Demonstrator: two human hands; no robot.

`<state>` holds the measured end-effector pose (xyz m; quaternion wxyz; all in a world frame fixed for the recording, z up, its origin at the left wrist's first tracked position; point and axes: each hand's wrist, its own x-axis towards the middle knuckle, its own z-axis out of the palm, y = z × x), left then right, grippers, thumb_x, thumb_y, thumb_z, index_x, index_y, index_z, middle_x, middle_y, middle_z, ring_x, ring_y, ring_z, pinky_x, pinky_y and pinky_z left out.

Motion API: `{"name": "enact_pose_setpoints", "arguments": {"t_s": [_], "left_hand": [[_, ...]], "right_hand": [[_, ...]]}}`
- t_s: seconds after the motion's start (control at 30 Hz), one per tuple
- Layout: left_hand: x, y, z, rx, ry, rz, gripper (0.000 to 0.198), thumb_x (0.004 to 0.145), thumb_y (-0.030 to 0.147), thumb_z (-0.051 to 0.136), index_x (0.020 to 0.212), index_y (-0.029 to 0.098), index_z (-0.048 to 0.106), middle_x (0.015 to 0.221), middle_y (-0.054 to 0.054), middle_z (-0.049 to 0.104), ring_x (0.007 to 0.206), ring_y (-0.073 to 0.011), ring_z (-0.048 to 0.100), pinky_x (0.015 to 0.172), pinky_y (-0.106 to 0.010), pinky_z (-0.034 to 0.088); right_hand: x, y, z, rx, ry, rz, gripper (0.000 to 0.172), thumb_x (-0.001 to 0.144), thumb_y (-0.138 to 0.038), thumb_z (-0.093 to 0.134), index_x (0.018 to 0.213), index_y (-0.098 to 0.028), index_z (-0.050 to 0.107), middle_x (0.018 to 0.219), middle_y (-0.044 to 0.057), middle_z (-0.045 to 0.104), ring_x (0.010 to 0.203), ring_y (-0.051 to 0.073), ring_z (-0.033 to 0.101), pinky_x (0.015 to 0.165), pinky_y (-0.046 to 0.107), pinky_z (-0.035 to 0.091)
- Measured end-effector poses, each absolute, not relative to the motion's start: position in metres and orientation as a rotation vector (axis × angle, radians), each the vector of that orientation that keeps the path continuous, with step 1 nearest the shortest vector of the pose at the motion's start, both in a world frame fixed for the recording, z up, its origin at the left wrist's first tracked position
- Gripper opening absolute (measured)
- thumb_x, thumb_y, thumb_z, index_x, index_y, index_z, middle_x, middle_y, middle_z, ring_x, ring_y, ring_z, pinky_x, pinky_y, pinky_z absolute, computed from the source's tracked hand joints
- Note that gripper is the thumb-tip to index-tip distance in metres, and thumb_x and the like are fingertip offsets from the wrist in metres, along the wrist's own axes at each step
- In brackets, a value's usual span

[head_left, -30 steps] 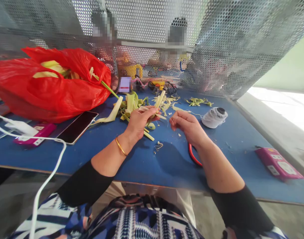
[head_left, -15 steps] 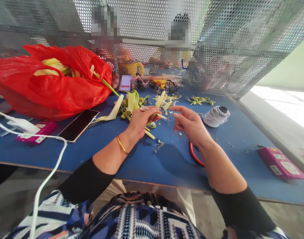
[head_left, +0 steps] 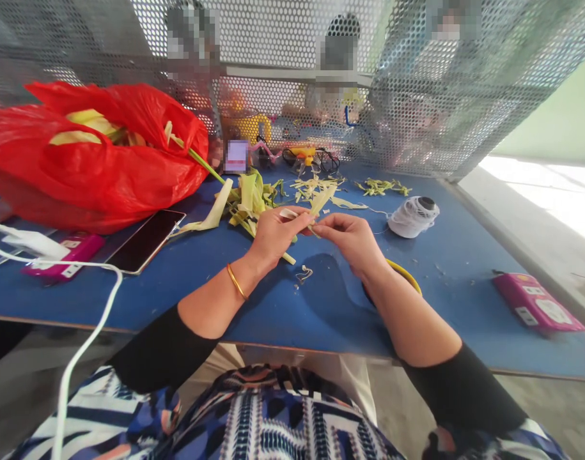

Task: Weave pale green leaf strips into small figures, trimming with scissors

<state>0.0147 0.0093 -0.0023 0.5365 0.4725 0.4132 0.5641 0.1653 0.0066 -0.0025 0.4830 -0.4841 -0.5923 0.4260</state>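
Observation:
Pale yellow-green corn husk strips [head_left: 322,199] stand up from the fingers of my left hand [head_left: 277,235], which is closed round their lower part. My right hand [head_left: 348,237] meets it from the right, thumb and forefinger pinched at the lower end of the strips. Whether thread is also between those fingertips is hidden. Just beyond my left hand lies a heap of green and pale husks [head_left: 250,197]. A spool of white thread [head_left: 413,217] stands to the right, its loose thread running left. Under my right wrist shows a curved yellow handle [head_left: 407,276], mostly covered by the arm.
A red plastic bag [head_left: 129,185] of husks fills the left side. Nearby lie a dark phone [head_left: 146,243], a pink box [head_left: 64,259] and a white cable [head_left: 93,326]. Husk scraps [head_left: 316,186] and green bits [head_left: 383,186] lie before a perforated metal screen [head_left: 273,48]. Another pink box [head_left: 536,303] sits right.
My right hand has moved left, and its parted fingers have closed on the lower end of the husk strips. My left hand still holds them. The view has shifted slightly.

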Motion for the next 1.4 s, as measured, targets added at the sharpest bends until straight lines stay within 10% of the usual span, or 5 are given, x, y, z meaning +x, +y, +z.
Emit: {"name": "enact_pose_setpoints", "arguments": {"t_s": [0.77,1.2,1.4], "left_hand": [[0.013,0.016,-0.006,0.935,0.972,1.330,0.018,0.062,0.025,0.081,0.073,0.016,0.071,0.066,0.000,0.069,0.063,-0.0112,0.064,0.066,-0.026,0.053],[0.011,0.012,-0.007,1.264,0.963,1.142,0.016,0.065,0.030,0.073,0.062,0.014,0.070,0.059,0.000,0.065,0.059,-0.0109,0.058,0.062,-0.023,0.048],[0.006,0.011,-0.005,1.682,1.045,0.888,0.018,0.074,0.033,0.069,0.069,0.017,0.072,0.058,0.000,0.066,0.059,-0.0137,0.061,0.059,-0.024,0.046]], "right_hand": [[0.174,-0.001,0.017,-0.863,-1.721,0.905,0.018,0.087,-0.030,0.057,0.071,-0.021,0.053,0.086,0.003,0.064,0.079,0.015,0.055,0.071,0.031,0.042],[0.171,-0.009,0.008,-0.772,-2.096,0.825,0.016,0.094,-0.020,0.046,0.079,-0.022,0.045,0.069,-0.003,0.051,0.060,0.010,0.044,0.059,0.027,0.037],[0.181,-0.001,0.021,-0.691,-2.072,0.489,0.021,0.091,-0.018,0.052,0.070,-0.021,0.047,0.091,0.006,0.060,0.086,0.017,0.055,0.077,0.033,0.043]]}}
